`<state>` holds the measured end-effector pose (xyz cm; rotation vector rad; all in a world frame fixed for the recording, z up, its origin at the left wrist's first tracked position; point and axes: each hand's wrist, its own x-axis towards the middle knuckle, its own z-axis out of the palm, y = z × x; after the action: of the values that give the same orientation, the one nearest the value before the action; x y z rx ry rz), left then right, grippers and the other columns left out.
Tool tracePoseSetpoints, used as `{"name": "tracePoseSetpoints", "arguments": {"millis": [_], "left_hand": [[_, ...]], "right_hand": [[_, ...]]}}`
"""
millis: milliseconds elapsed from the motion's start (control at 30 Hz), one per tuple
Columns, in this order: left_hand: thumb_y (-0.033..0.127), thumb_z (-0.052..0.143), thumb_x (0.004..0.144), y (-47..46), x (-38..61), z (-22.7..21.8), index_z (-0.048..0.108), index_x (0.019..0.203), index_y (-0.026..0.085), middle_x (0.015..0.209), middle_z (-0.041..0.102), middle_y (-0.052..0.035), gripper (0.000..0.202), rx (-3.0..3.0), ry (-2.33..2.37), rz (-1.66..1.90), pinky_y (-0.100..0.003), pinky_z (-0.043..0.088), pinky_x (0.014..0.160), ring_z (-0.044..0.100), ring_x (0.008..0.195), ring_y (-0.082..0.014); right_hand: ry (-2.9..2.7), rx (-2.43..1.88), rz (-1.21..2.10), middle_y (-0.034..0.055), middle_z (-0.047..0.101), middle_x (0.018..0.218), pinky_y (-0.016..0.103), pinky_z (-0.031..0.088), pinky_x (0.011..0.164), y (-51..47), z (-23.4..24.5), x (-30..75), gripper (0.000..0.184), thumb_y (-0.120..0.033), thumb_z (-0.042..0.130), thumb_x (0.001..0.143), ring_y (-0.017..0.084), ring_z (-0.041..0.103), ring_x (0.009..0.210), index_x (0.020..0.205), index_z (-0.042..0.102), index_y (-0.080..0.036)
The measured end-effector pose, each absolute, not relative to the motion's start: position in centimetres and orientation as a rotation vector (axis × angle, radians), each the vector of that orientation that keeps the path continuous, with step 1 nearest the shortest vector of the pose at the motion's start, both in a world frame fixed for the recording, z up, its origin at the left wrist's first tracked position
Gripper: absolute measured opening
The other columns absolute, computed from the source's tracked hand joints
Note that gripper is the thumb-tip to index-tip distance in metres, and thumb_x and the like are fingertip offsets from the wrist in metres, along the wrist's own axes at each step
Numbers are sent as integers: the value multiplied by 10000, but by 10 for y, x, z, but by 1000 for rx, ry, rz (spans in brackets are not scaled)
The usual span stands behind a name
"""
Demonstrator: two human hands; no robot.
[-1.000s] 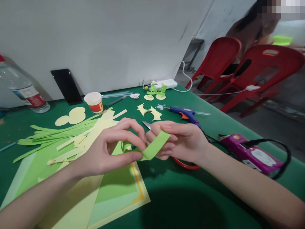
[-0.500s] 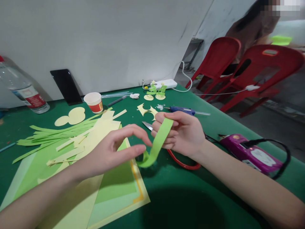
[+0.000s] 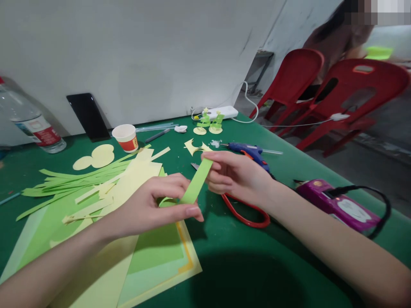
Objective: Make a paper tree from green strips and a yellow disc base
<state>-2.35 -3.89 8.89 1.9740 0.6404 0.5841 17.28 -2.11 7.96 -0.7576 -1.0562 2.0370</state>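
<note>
A light green paper strip (image 3: 197, 181) slants between my two hands over the table, its lower end curling to the left. My right hand (image 3: 236, 173) pinches the strip's upper end between thumb and fingers. My left hand (image 3: 160, 203) is closed around the lower part, its fingers bent over the strip and its thumb underneath. Red-handled scissors (image 3: 247, 220) lie under and beside my right hand; their blades are partly hidden. Left of my hands, cut green strips (image 3: 75, 182) and pale yellow paper pieces (image 3: 136, 169) lie on stacked paper sheets (image 3: 157, 252).
Behind my right hand lies a blue glue gun (image 3: 245, 148). A purple device (image 3: 337, 205) with a black cable sits at right. Along the back stand a paper cup (image 3: 125, 138), a phone (image 3: 89, 116), a water bottle (image 3: 32, 122) and small paper models (image 3: 216, 122). Red chairs (image 3: 362, 85) stand beyond, near another person.
My right hand has moved left with the strip's upper end. My left fingers have closed in around the lower part, and the strip has shifted left with them.
</note>
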Motion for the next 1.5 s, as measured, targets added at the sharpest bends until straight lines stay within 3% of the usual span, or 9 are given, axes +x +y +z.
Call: {"name": "tracePoseSetpoints", "arguments": {"millis": [267,500,667,867,1133,1367,1500], "left_hand": [[230,559,842,-43,-23,90,710,864,206,779,666,-27,155,2012,438,644,-327,399,890,548,788,-158],[276,454,889,-43,-24,94,692,879,204,814,653,-39,249,2041,501,635,-336,401,869,549,796,-173],[260,405,898,-40,-26,95,682,872,209,829,631,-42,283,2057,547,642,-338,401,867,537,824,-181],[178,489,845,-39,-29,92,703,859,228,903,606,-32,221,2074,575,735,-349,354,956,537,892,-180],[285,427,898,-38,-24,86,714,802,257,880,612,-17,304,1931,748,856,-290,403,801,533,889,-169],[265,518,863,-36,-23,79,694,824,331,857,664,60,192,1738,950,1019,-219,403,695,569,825,-118],[198,556,816,-30,-26,75,698,808,322,854,677,65,189,1621,977,968,-216,409,721,583,857,-122]], "right_hand": [[-949,-788,1885,-91,218,376,163,159,334,8,77,194,367,-271,498,778,33,179,311,523,245,-195],[-927,-784,1775,-89,109,423,165,131,346,18,81,209,372,-236,472,781,41,101,358,522,208,-192],[-917,-849,1693,-88,111,436,182,136,352,19,83,213,356,-226,463,783,50,97,375,515,231,-202],[-823,-794,1750,-88,147,415,169,161,338,18,82,214,342,-202,494,760,40,145,352,511,260,-195],[-945,-799,1616,-82,114,434,169,152,335,20,89,224,357,-217,496,740,42,116,368,499,234,-191],[-874,-766,1461,-84,123,382,193,110,339,20,99,234,378,-230,501,698,37,98,354,472,202,-183],[-889,-710,1407,-88,138,352,192,106,332,19,101,235,425,-242,559,652,28,113,326,457,186,-182]]}}
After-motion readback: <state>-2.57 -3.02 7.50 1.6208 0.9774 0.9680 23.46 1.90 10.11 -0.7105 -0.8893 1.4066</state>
